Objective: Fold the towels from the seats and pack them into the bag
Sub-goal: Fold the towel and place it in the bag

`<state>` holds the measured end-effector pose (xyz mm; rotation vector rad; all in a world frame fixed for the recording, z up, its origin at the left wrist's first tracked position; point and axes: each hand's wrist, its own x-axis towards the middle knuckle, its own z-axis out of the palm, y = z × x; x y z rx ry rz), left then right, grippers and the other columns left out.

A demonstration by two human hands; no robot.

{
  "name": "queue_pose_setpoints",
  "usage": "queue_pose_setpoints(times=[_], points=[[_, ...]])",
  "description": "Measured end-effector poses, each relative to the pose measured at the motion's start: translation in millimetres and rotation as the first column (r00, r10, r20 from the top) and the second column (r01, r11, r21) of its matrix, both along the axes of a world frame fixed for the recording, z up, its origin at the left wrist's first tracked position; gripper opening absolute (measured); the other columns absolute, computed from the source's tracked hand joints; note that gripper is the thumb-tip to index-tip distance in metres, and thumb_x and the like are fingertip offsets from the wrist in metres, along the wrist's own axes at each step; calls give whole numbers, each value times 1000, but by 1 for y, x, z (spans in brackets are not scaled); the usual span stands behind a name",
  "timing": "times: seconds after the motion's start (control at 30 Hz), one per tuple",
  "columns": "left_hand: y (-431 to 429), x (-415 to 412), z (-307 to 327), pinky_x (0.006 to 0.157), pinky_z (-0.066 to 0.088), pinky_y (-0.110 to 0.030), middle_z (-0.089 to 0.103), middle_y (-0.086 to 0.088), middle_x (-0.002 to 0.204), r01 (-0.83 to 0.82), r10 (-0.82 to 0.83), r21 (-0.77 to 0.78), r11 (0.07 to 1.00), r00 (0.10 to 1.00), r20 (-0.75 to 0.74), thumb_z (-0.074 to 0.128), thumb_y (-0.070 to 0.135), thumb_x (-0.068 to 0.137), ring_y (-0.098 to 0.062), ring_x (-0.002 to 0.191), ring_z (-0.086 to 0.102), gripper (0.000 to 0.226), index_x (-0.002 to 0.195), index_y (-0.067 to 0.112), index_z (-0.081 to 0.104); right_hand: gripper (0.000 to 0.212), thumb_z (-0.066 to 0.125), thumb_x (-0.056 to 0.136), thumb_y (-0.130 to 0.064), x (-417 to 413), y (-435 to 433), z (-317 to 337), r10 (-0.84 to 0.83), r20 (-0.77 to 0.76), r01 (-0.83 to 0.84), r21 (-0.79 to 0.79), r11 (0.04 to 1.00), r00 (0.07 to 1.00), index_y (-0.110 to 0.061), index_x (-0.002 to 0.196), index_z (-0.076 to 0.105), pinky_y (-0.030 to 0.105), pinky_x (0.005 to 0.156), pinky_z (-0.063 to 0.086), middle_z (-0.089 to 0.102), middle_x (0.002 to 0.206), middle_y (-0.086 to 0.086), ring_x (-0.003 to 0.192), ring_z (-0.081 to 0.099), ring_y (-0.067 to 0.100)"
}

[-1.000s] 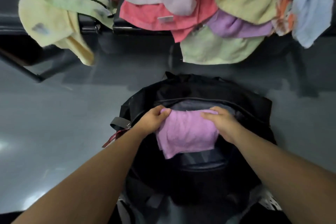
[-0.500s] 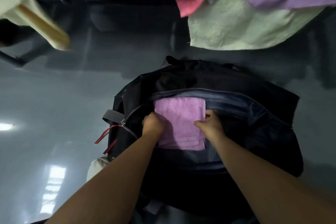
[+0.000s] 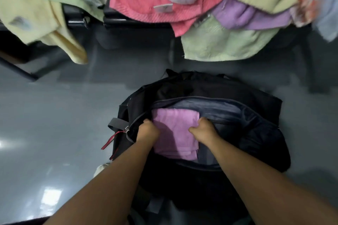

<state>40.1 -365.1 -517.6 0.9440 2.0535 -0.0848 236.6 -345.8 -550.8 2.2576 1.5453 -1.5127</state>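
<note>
A black bag [image 3: 256,144] lies open on the grey floor, its zip mouth facing up. A folded pink-purple towel [image 3: 179,126] lies inside the opening, toward its left side. My left hand [image 3: 147,130] grips the towel's left edge, fingers curled down out of sight. On the towel's right edge my right hand [image 3: 204,129] holds it the same way. Unfolded towels hang over the dark seats at the top: a pink one [image 3: 146,7], a pale green one [image 3: 219,42], a purple one [image 3: 243,16], a yellow one [image 3: 27,11].
Dark seat frames [image 3: 86,18] and their legs run along the top. A red zip pull [image 3: 109,142] and a grey strap [image 3: 117,124] stick out at the bag's left. Shiny grey floor [image 3: 45,124] lies to the left.
The towel has gone from above the bag's mouth down into the bag. Both hands have followed it in and stay on its two side edges.
</note>
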Motion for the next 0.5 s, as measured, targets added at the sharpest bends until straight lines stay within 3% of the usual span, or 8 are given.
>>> queue_pose_setpoints(times=[0.07, 0.13, 0.2, 0.27, 0.33, 0.4, 0.5], points=[[10, -1, 27, 91, 46, -35, 61, -24, 127, 124, -124, 25, 992, 992, 10, 60, 21, 96, -38, 120, 58, 40, 125, -4, 51, 33, 65, 88, -29, 3, 17, 34, 87, 31, -88, 1, 996, 996, -16, 67, 43, 25, 52, 32, 53, 80, 11, 77, 55, 23], [23, -1, 63, 80, 50, -33, 70, -15, 99, 320, -322, 38, 947, 943, 87, 65, 24, 93, -31, 101, 67, 22, 99, 3, 63, 37, 62, 92, -25, 4, 34, 79, 142, 36, -143, 15, 990, 989, -17, 62, 41, 26, 45, 26, 47, 65, 5, 60, 48, 20], [38, -1, 107, 78, 57, -31, 73, -9, 84, 474, -484, 95, 875, 863, 144, 66, 19, 92, -25, 85, 71, 13, 84, 9, 67, 38, 64, 92, -24, 6, 51, 123, 176, 9, -176, 53, 983, 984, -14, 60, 45, 26, 47, 30, 45, 58, 3, 53, 43, 18], [55, -2, 159, 80, 57, -31, 76, -8, 88, 632, -645, 203, 747, 764, -4, 59, 13, 91, -24, 86, 71, 12, 87, 11, 70, 32, 65, 94, -24, 10, 64, 171, 207, -64, -198, 115, 973, 976, -11, 69, 51, 27, 58, 40, 50, 65, 6, 61, 51, 20], [73, -2, 213, 80, 54, -31, 76, -5, 88, 706, -692, 317, 633, 700, -176, 57, 12, 90, -22, 86, 70, 14, 88, 13, 70, 19, 64, 97, -26, 17, 72, 221, 199, -182, -179, 120, 977, 963, -11, 87, 58, 30, 69, 50, 60, 84, 9, 81, 62, 23], [89, -1, 261, 80, 54, -33, 75, -2, 84, 704, -682, 427, 568, 693, -235, 57, 13, 92, -20, 82, 70, 14, 90, 11, 70, 17, 61, 100, -26, 24, 80, 273, 226, -255, -198, 132, 971, 940, -11, 92, 60, 29, 69, 54, 66, 96, 11, 88, 67, 22], [110, 4, 319, 78, 55, -31, 75, -2, 80, 664, -644, 571, 483, 711, -283, 59, 12, 94, -15, 76, 71, 11, 92, 11, 70, 16, 60, 99, -19, 32, 94, 347, 288, -242, -231, 240, 943, 926, -6, 91, 63, 30, 67, 57, 71, 95, 17, 80, 69, 23]])
